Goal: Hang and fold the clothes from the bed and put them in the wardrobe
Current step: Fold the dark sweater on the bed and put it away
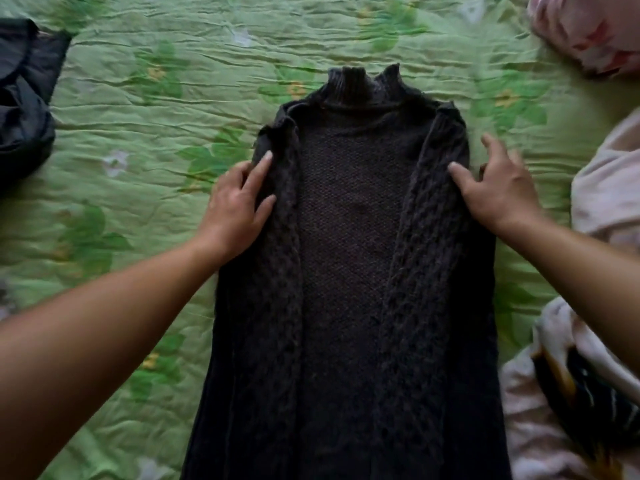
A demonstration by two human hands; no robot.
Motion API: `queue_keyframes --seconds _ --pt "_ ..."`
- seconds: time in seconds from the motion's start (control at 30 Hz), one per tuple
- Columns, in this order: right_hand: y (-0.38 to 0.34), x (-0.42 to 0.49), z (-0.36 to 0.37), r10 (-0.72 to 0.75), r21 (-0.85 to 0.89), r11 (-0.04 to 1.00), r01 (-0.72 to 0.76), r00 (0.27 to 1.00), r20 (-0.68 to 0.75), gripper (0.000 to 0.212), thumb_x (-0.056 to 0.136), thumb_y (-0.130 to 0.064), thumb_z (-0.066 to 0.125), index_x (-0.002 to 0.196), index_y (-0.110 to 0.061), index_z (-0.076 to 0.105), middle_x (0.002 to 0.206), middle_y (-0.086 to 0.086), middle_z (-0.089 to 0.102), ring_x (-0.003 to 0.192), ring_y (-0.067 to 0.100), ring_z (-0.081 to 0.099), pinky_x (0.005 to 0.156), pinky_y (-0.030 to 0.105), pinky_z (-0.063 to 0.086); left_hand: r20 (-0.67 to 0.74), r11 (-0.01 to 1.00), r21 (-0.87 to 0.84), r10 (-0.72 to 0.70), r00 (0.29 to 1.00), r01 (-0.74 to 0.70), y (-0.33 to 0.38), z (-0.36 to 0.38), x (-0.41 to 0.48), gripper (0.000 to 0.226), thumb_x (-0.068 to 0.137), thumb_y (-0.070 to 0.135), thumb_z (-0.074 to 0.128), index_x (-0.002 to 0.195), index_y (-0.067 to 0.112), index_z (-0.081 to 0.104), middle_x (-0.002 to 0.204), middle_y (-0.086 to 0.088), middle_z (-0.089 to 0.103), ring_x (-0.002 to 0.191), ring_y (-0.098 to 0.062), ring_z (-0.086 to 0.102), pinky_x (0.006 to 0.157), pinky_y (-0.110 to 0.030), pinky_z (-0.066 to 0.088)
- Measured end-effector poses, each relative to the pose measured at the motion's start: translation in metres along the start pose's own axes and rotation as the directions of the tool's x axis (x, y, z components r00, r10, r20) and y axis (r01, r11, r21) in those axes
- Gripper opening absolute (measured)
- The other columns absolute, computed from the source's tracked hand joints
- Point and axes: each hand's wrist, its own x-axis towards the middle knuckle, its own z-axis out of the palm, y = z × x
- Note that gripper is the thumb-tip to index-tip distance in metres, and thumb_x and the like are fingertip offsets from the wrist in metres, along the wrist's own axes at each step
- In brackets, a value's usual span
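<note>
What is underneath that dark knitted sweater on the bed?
The green floral bedspread shows on both sides of the sweater, so it lies on that. Anything else beneath is hidden by the knit.

Home bedroom: green floral bedspread (138, 109), clothes (349, 237) laid out.

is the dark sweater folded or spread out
Partly folded: the sweater lies flat on the bedspread, both sleeves turned in over its body.
</note>
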Motion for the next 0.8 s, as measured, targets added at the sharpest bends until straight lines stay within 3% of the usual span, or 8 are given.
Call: queue_keyframes --seconds 0.13,0.3,0.43,0.63,0.8 --pt "0.017 -0.071 0.006 -0.245 -0.262 0.935 0.24 0.969 0.013 0.072 0.091 -0.059 0.039 0.151 -0.018 0.038 0.141 0.023 0.042 0.13 0.045 0.041 0.107 0.057 0.038 0.054 0.986 0.165 -0.009 0.999 0.0 -0.001 0.002 -0.054 0.064 0.098 0.051 0.04 0.157 0.032 0.023 0.164 -0.014 0.014 0.15 -0.034 0.016 0.12 -0.055 0.019" --pt "0.032 -0.228 0.046 -0.509 -0.387 0.719 0.577 0.817 0.272 0.075 0.092 -0.061 0.039 0.151 -0.016 0.043 0.162 0.015 0.03 0.151 0.035 0.021 0.117 0.068 0.012 0.178 0.941 0.238 0.201 0.963 -0.241 0.039 0.015 -0.157 0.073 0.095 0.058 0.033 0.158 0.022 0.024 0.167 -0.011 0.007 0.154 -0.026 0.003 0.12 -0.061 0.01" --pt "0.064 -0.317 0.067 -0.487 -0.415 0.655 0.631 0.773 0.406 0.079 0.094 -0.062 0.034 0.156 -0.013 0.033 0.166 0.015 0.017 0.154 0.032 0.012 0.115 0.07 0.014 0.292 0.909 0.266 0.24 0.926 -0.32 0.063 0.038 -0.26 0.076 0.097 0.059 0.035 0.158 0.016 0.022 0.167 -0.012 0.006 0.154 -0.027 0.004 0.119 -0.063 0.013" --pt "0.081 -0.376 0.067 -0.455 -0.402 0.66 0.634 0.764 0.458 0.069 0.098 -0.052 0.036 0.158 -0.016 0.029 0.167 0.013 0.011 0.155 0.033 0.007 0.116 0.07 0.013 0.388 0.917 0.294 0.142 0.911 -0.268 0.069 0.041 -0.345 0.079 0.096 0.061 0.03 0.158 0.013 0.018 0.167 -0.013 0.002 0.154 -0.028 0.002 0.119 -0.061 0.014" --pt "0.095 -0.429 0.054 -0.508 -0.322 0.562 0.762 0.625 0.593 0.076 0.096 -0.058 0.04 0.157 -0.014 0.029 0.167 0.012 0.01 0.155 0.033 0.005 0.115 0.07 0.016 0.526 0.89 0.254 0.2 0.826 -0.378 0.062 0.027 -0.414 0.089 0.093 0.073 0.03 0.158 0.013 0.022 0.166 -0.015 -0.001 0.154 -0.03 0.001 0.117 -0.065 0.017"
